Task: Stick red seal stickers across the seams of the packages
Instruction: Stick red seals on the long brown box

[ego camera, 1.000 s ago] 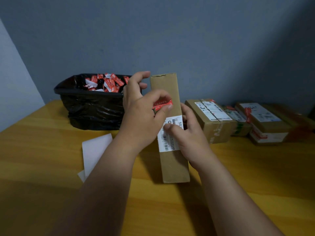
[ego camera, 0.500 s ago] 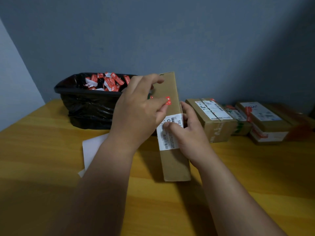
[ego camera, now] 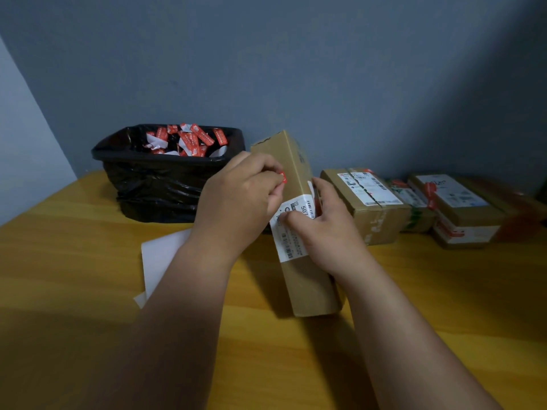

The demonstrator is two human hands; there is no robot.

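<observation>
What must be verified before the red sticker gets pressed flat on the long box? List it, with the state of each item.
1. Long box steadied: ok; the right hand grips it at the white label.
2. Red sticker in hand: ok; the left hand pinches it against the box's upper part.
3. Sticker across a seam: cannot tell; the left hand hides most of it.
4. Sticker flat, no wrinkles: cannot tell; only a small red tip shows.
5. Box resting on the table: ok; its near end sits on the wood.
6. Sticker clear of the label: ok; the visible red tip lies above the label.
</observation>
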